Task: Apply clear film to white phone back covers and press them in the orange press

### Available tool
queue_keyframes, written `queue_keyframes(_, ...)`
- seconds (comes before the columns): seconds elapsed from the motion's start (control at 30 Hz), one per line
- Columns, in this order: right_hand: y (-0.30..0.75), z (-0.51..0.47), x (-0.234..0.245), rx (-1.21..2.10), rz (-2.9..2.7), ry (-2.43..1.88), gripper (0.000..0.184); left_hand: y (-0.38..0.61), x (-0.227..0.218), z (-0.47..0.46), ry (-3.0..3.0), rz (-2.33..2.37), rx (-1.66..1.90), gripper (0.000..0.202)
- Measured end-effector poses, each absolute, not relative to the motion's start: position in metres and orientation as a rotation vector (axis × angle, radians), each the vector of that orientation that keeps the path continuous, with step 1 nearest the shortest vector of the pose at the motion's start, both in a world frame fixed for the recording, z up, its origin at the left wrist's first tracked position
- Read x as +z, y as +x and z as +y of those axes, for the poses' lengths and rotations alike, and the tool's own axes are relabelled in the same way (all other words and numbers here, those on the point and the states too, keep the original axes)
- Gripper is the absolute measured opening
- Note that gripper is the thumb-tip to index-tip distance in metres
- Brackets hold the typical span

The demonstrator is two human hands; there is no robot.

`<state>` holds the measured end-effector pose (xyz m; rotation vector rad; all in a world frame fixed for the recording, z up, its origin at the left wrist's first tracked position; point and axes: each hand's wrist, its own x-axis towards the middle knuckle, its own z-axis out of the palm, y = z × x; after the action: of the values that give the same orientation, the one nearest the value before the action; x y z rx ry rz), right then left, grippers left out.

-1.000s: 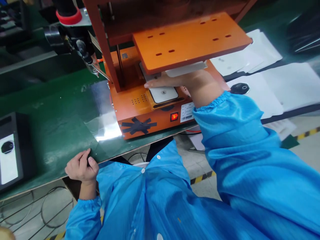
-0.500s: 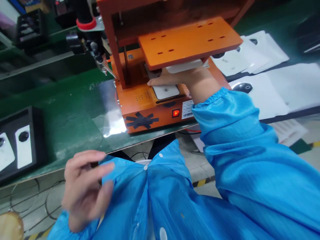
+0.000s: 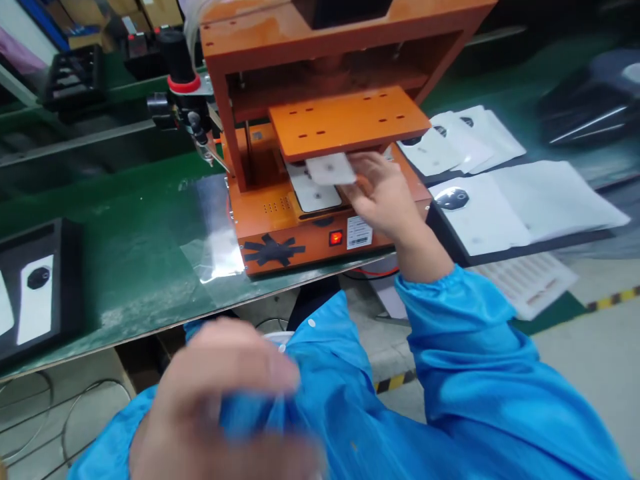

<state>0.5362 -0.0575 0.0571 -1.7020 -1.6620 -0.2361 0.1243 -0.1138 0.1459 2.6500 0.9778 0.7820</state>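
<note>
An orange press machine [image 3: 280,230] stands on the green bench. My right hand [image 3: 383,197] reaches in under its orange top plate [image 3: 345,120] and pinches a small white square part [image 3: 331,169], held just above the machine's bed. A second white square part [image 3: 316,195] lies in the nest on the bed. My left hand [image 3: 220,400] is close to the camera in front of my blue smock, blurred by motion, its fingers not readable.
A clear plastic sheet [image 3: 213,227] lies on the green bench [image 3: 125,260] left of the machine. A black tray [image 3: 35,293] with white pieces sits at the far left. White sheets with black round parts [image 3: 480,213] lie to the right. A black fixture [image 3: 183,100] stands behind.
My right hand has drawn back from deep under the plate and lifted a white square part. My left hand has left the bench edge and risen toward the camera. The view has pulled back.
</note>
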Motion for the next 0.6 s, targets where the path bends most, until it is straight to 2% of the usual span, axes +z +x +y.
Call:
queue_keyframes(0.1, 0.519, -0.076, 0.062, -0.19, -1.746, -1.751, 0.032, 0.192, 0.134, -0.052, 2.714, 0.564, 1.041, 0.033)
queue_keyframes(0.27, 0.505, -0.079, 0.064, -0.257, -1.587, -1.806, 0.034, 0.256, 0.103, 0.017, 2.865, 0.666, 0.835, 0.027)
queue_keyframes(0.3, 0.505, -0.078, 0.064, -0.257, -1.547, -1.807, 0.032, 0.259, 0.101, 0.021, 2.86, 0.724, 0.818, 0.029)
queue_keyframes(0.4, 0.504, -0.075, 0.065, -0.232, -1.525, -1.791, 0.029, 0.261, 0.1, 0.028, 2.873, 0.825, 0.732, 0.057)
queue_keyframes(0.47, 0.502, -0.072, 0.065, -0.195, -1.55, -1.785, 0.03, 0.262, 0.102, 0.037, 2.906, 0.823, 0.647, 0.066)
queue_keyframes(0.53, 0.499, -0.069, 0.065, -0.156, -1.567, -1.783, 0.03, 0.265, 0.101, 0.051, 2.941, 0.78, 0.601, 0.06)
queue_keyframes(0.6, 0.492, -0.069, 0.066, -0.152, -1.564, -1.771, 0.031, 0.267, 0.1, 0.062, 2.98, 0.698, 0.621, 0.043)
